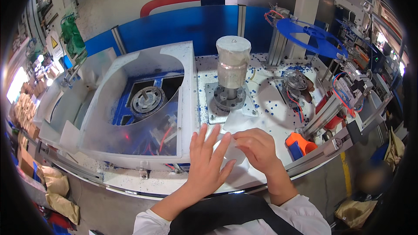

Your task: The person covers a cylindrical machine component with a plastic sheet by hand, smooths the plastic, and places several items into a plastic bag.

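Observation:
My left hand [208, 156] is open over the white worktable, palm down with the fingers spread. Close beside it, my right hand [257, 149] is closed in a pinch, thumb and fingertips together near the left index fingertip. A thin white sheet [234, 153] shows below the pinch, between the two hands, partly hidden by fingers. Another pale flat piece [239, 121] lies just beyond my fingertips. Behind it stands an upright post with a whitish wrapped cylinder [234, 58] on top and a dark round flange [229, 99] at its foot.
To the left is a white housing [185, 82] with a round opening around a metal rotor [147, 100]. Orange and blue bins [301, 144] sit right of my right hand. A blue spoked disc [311, 38] is mounted at the back right. Small blue pellets [266, 105] litter the table.

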Tool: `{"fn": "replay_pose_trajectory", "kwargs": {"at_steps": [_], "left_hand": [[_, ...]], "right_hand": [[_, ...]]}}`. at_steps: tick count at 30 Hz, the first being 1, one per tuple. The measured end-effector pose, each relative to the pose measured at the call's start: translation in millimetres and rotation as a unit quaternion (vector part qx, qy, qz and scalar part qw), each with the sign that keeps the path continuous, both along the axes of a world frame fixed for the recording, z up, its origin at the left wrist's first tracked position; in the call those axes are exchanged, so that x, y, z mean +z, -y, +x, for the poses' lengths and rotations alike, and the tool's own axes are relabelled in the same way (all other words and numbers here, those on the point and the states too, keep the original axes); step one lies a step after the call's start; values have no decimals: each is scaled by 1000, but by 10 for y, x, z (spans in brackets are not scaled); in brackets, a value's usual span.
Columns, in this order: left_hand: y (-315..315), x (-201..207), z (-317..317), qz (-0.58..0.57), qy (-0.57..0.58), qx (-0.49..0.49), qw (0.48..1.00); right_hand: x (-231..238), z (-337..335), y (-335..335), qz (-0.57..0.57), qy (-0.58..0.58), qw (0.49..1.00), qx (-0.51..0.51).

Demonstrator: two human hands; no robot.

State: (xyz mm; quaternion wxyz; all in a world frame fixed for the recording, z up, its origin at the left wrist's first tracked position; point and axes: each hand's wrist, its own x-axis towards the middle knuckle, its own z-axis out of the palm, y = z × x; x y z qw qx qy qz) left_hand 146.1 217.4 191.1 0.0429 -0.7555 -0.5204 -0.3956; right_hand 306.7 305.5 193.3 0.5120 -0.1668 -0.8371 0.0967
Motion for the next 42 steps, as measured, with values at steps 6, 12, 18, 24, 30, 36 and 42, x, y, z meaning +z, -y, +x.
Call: {"fn": "replay_pose_trajectory", "kwargs": {"at_steps": [6,12,18,24,30,36,42], "left_hand": [[-189,206,43,-51,22,-4,998],[-409,198,153,-82,21,2,996],[-569,-287,256,-20,99,43,994],[-527,-471,267,-25,167,83,982],[-486,-481,276,-59,216,94,970],[-481,-498,221,-22,212,107,971],[-225,-158,187,28,302,30,953]], "right_hand": [[-23,56,-17,-126,-29,992,0],[-193,7,-233,-374,-204,903,53],[-288,-26,-350,-511,-315,791,118],[-350,74,-420,-543,-335,760,123],[-455,86,-435,-618,-415,629,224],[-534,91,-547,-625,-475,595,173],[-1294,126,-877,-482,-178,845,-149]]}}
